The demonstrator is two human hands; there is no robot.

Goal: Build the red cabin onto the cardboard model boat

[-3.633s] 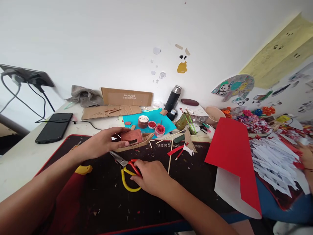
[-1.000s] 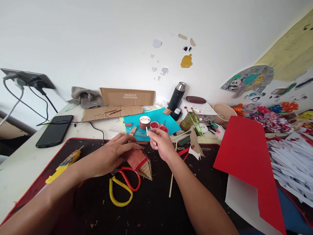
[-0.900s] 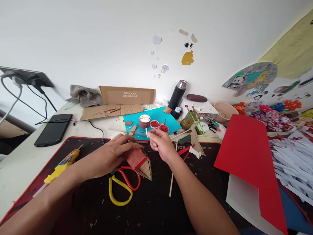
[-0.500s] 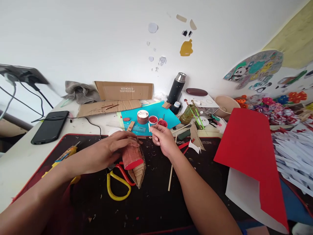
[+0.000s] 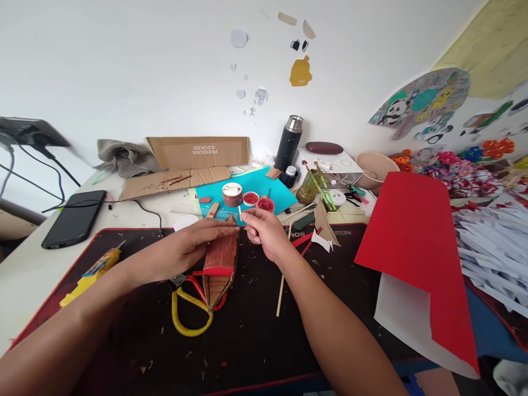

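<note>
Head view: the red-painted cardboard piece (image 5: 220, 254) has swung round under the left hand (image 5: 173, 250), so its pointed, open end now faces the wearer, where a moment ago it angled off toward the right. That leaves the bare corrugated inside of the tip in plain sight, just on the near side of the left fingers. The scissors (image 5: 193, 332), in the right hand a few seconds back, now lie on the black mat (image 5: 247, 352) nearer the wearer than the left hand, their handles partly behind the tip (whether the two touch, I can't tell).

The left hand is half closed, its fingers nearly straight and reaching across the top of the painted part to the far edge, the thumb mostly hidden on the other side; it appears to have the piece held across its width. The right hand (image 5: 264, 228) is closed to a small pinch, thumb against forefinger, with a short pale stick (image 5: 240, 212) poking up from the tips; the other fingers curl in. Its tips are just beside the piece's far end.

Beyond the right hand, two open pots of red paint (image 5: 251, 198) stand on the blue sheet (image 5: 282, 190). A long thin stick (image 5: 281, 294) runs out from beneath the right forearm, toward the wearer.
</note>
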